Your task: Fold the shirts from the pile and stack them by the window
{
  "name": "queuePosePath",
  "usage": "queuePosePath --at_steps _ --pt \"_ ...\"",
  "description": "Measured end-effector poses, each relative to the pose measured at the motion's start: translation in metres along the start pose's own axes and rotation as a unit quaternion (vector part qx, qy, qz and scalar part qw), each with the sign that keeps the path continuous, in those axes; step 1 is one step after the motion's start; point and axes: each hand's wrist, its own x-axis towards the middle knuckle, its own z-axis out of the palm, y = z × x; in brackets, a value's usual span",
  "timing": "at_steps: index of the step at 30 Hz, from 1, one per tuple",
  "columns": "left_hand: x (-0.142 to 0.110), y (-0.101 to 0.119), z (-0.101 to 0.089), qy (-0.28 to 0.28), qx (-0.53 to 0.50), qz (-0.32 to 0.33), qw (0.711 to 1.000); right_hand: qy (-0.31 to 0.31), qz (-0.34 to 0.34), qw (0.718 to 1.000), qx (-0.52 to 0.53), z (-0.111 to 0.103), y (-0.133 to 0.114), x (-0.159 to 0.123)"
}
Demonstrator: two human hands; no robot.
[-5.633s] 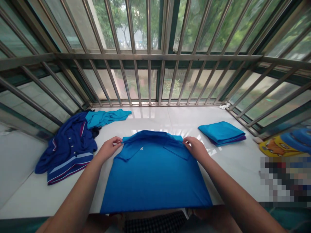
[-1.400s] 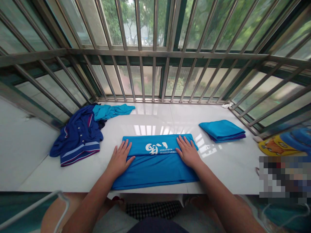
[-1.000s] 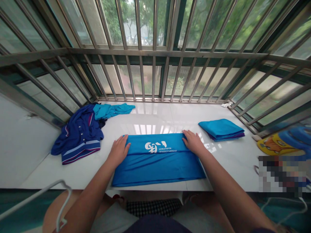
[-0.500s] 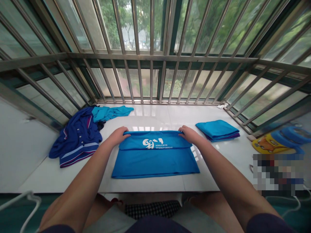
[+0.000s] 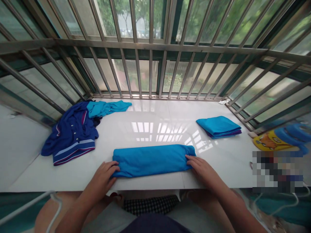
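A bright blue T-shirt point(image 5: 154, 161), folded into a long band, lies on the white ledge in front of me with its print out of sight. My left hand point(image 5: 108, 171) rests at its left end, fingertips bent on the cloth and thumb apart near the lower corner. At the other end my right hand point(image 5: 199, 165) lays its fingers over the edge, its thumb hidden. Neither hand lifts the cloth.
A dark blue polo shirt point(image 5: 75, 132) lies crumpled on the left, touching a turquoise garment point(image 5: 107, 108). A folded stack of clothes point(image 5: 220, 126) sits at the right, near a yellow and blue bottle point(image 5: 277, 139). Metal bars point(image 5: 155, 47) close off the back.
The far edge of the T-shirt has been brought toward me, turning a wide sheet into a narrow band. Both hands have come nearer to me and let go of that edge.
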Motion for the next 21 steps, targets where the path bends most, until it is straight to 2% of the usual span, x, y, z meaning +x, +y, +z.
queuePosePath --at_steps 2,5,8,10,13,15,17,19,21 --pt "-0.016 0.007 0.004 -0.011 0.011 -0.013 1.000 -0.004 0.015 1.000 -0.006 0.009 -0.006 -0.018" --pt "-0.008 0.021 0.001 0.010 0.027 -0.042 0.999 0.013 0.034 0.999 -0.028 0.010 -0.016 -0.018" --pt "0.027 0.046 0.005 0.057 0.043 -0.056 0.996 0.066 0.051 0.996 -0.042 0.012 -0.039 0.013" --pt "0.054 0.065 0.017 0.064 0.053 -0.039 0.996 0.084 0.067 0.993 -0.043 0.019 -0.060 0.043" --pt "0.086 0.080 0.041 0.034 0.068 -0.018 0.997 0.035 0.105 0.993 -0.044 0.035 -0.080 0.083" --pt "0.097 0.074 0.053 0.017 0.075 -0.032 0.996 -0.012 0.156 0.986 -0.048 0.044 -0.076 0.096" --pt "0.100 0.058 0.059 0.018 0.079 -0.059 0.995 -0.036 0.222 0.973 -0.055 0.046 -0.059 0.099" --pt "0.098 0.037 0.057 0.033 0.075 -0.092 0.992 -0.047 0.278 0.958 -0.053 0.042 -0.036 0.095" --pt "0.095 0.019 0.051 0.048 0.064 -0.118 0.990 -0.055 0.305 0.950 -0.042 0.035 -0.016 0.088"
